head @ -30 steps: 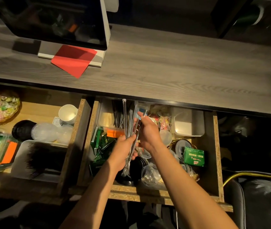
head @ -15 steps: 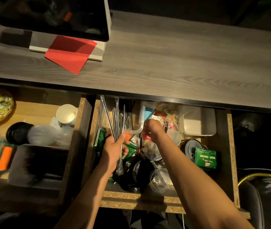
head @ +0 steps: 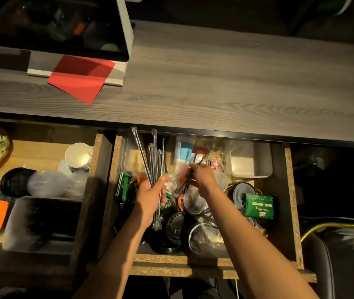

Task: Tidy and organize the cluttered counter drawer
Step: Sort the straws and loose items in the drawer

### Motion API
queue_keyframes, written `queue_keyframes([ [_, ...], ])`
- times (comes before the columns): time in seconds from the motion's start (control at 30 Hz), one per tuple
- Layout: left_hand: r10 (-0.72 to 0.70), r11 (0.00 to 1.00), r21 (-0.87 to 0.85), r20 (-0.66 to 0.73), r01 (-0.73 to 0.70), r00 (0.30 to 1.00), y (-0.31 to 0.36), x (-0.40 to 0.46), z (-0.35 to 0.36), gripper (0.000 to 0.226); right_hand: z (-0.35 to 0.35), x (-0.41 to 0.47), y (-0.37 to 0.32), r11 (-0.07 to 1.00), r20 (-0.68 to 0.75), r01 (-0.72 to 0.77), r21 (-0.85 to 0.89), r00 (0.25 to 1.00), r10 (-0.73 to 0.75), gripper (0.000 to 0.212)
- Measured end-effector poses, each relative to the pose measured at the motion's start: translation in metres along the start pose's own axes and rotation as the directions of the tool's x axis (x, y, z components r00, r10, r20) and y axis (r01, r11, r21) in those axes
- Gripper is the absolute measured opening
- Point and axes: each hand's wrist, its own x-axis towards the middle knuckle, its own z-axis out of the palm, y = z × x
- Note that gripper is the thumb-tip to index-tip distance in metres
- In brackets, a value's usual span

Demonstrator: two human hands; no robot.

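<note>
While both bare arms reach down into an open wooden drawer [head: 289, 203] set under a grey wood-grain counter [head: 225, 83], the left hand [head: 150, 199] grips a fanned bundle of wrapped straws [head: 153, 160], its fingers curled round their lower part so the long ends point up toward the counter edge and the short ends stick out below the palm. The right hand [head: 203, 176], just beside it toward the drawer's middle, pinches a thin dark straw [head: 190, 180] that slants through its fingers; the picture is blurred here. Below the hands lie black cup lids [head: 175, 228] and clear plastic lids [head: 204, 236], crowded together at the front of the drawer. A green packet [head: 259, 205] sits near the right wall, and a white rectangular tub [head: 251, 160] sits at the back right corner. More green packets [head: 124, 186] stand along the left wall. A second open compartment to the left holds a white paper cup [head: 78, 156], a stack of black lids [head: 14, 181] and a clear domed lid [head: 49, 183]. On the counter above, a red sheet [head: 81, 79] lies partly over the white base of a dark screen [head: 53, 24].
</note>
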Motion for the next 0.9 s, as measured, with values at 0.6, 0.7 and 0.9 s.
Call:
queue_keyframes([
  [0.6, -0.026, 0.997, -0.062, 0.139, 0.035, 0.990, 0.015, -0.043, 0.085, 0.016, -0.075, -0.092, -0.018, 0.919, 0.147, 0.217, 0.328, 0.950, -0.277, 0.023],
  [0.7, -0.101, 0.993, -0.049, 0.147, 0.109, 0.984, 0.016, -0.045, 0.091, 0.028, -0.073, -0.093, -0.020, 0.943, 0.113, 0.169, 0.287, 0.971, -0.209, 0.023],
  [0.9, -0.210, 0.968, -0.092, 0.206, 0.232, 0.956, 0.016, -0.058, 0.093, 0.031, -0.072, -0.104, -0.022, 0.989, 0.150, 0.138, 0.047, 0.978, -0.144, 0.023],
])
